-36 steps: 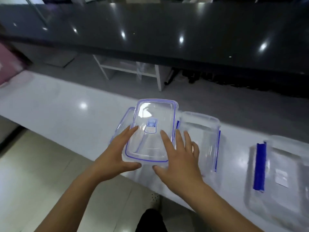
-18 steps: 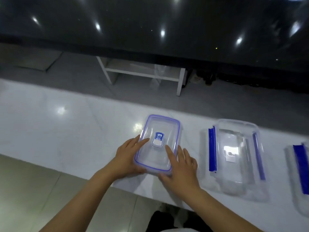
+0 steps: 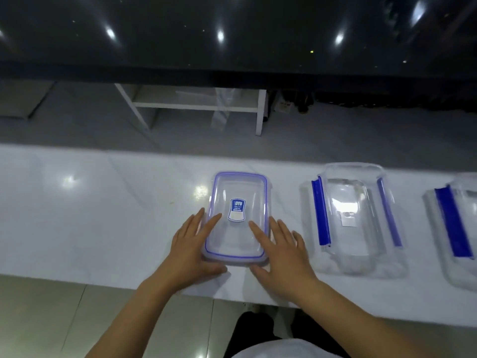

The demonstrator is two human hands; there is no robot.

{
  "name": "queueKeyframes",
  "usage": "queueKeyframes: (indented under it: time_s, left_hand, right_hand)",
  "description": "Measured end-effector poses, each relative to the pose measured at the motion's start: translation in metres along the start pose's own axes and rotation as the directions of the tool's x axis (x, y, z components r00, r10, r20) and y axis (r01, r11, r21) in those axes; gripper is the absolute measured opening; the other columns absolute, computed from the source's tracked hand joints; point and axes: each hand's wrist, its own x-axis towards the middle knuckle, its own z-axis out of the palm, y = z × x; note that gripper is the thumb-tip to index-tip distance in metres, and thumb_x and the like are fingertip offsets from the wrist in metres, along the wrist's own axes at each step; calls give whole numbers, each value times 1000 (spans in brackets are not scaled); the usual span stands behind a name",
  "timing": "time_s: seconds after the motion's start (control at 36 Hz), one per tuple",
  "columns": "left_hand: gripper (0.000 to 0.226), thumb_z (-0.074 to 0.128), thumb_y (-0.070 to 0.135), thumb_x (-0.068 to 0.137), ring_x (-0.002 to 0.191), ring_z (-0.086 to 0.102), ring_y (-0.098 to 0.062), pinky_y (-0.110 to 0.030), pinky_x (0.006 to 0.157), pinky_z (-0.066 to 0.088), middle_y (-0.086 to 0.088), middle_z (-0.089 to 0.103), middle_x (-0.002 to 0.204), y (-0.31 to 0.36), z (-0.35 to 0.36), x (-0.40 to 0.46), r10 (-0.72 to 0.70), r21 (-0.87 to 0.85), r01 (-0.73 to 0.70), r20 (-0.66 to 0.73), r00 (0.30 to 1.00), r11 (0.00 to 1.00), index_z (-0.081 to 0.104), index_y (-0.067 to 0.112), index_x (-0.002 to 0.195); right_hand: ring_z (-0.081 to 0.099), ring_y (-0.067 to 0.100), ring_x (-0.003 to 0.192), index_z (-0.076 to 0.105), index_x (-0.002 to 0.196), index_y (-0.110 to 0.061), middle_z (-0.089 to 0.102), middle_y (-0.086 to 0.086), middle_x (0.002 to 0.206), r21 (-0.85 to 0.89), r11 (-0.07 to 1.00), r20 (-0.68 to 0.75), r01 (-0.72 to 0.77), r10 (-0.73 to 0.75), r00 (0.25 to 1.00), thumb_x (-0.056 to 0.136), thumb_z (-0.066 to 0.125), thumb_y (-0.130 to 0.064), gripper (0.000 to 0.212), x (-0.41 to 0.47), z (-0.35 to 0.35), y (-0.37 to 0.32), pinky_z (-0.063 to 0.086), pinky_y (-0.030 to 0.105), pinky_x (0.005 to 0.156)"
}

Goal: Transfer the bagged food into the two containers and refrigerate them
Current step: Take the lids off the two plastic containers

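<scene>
A clear rectangular container [image 3: 238,188] with a blue-violet rim and a blue label lies flat on the white counter [image 3: 103,215], in the middle of the head view. My left hand [image 3: 191,250] grips its near left corner, fingers spread on top and thumb at the near edge. My right hand [image 3: 281,254] grips the near right corner the same way. A clear lid [image 3: 348,223] with two blue clip flaps lies to the right, apart from my hands. No bagged food is in view.
A second clear piece with a blue flap [image 3: 454,228] is cut off by the right edge. Beyond the counter are a grey floor, a white shelf frame [image 3: 196,107] and a glossy black surface [image 3: 232,34]. The counter's near edge runs just under my wrists.
The container was tilted up off the counter in both hands; it now lies flat on the counter. Both hands stay on its near end. The view has shifted left.
</scene>
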Motion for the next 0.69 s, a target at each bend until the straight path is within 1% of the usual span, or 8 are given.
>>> queueKeyframes:
  time_s: [0.06,0.11,0.22,0.33,0.42,0.47,0.56,0.69]
  left_hand:
    - [123,67,86,57,156,-1,-21,-45,124,14,5,-10,169,7,-10,-3,-23,-70,22,-14,1000,997,-7,55,150]
    - [114,59,91,60,156,0,-20,-45,123,15,8,-9,169,17,-21,-7,-26,-123,18,-58,998,992,-2,56,151]
    - [92,53,78,71,156,2,-19,-46,124,16,10,-2,170,69,-34,0,49,-112,-63,-126,991,992,2,58,145]
    - [86,45,73,76,156,-9,-16,-49,126,9,12,-8,169,151,-25,12,169,-69,-179,-133,977,981,6,54,150]
    - [84,40,75,78,154,-18,-11,-46,126,3,19,-19,165,209,-1,17,257,-53,-261,-82,963,964,4,55,152]
    - [80,45,74,83,153,-21,-9,-43,124,1,22,-23,164,247,22,20,332,-47,-334,-46,942,942,0,62,148]
    - [78,41,80,79,152,-20,-7,-40,120,-5,26,-26,161,300,65,18,412,4,-412,-15,911,911,-10,72,138]
    - [86,49,79,82,145,-25,-1,-37,117,-4,38,-37,149,385,131,8,530,35,-533,73,845,845,-17,74,137]
  right_hand:
    - [-17,22,153,-26,144,-58,-15,-4,168,36,999,25,-10,9,1000,91,42,-71,87,-8,-14,0,-4,47,123]
    - [-21,18,152,-24,140,-66,-16,-8,167,71,997,20,14,-15,1000,90,42,-73,83,-20,-31,-2,-9,43,121]
    - [-24,-3,142,-22,132,-75,-14,-21,165,116,993,-93,28,-18,995,87,37,-77,74,-56,-73,13,-13,33,115]
    - [-15,4,151,-8,143,-68,-10,-21,165,186,974,-202,-128,165,965,90,41,-74,73,-99,-107,58,-6,32,120]
    - [-7,9,153,6,151,-57,-6,-20,166,272,919,-241,-285,351,905,90,46,-72,74,-139,-122,102,4,40,123]
    - [-3,11,154,13,152,-53,0,-17,167,334,873,-276,-357,452,848,89,48,-69,74,-172,-125,134,8,41,124]
    - [4,11,153,22,152,-50,8,-14,167,439,791,-307,-426,577,756,89,55,-64,73,-227,-121,180,13,40,124]
    - [3,11,153,23,152,-48,5,-15,166,520,688,-290,-506,699,653,91,58,-60,71,-319,-110,255,13,37,123]
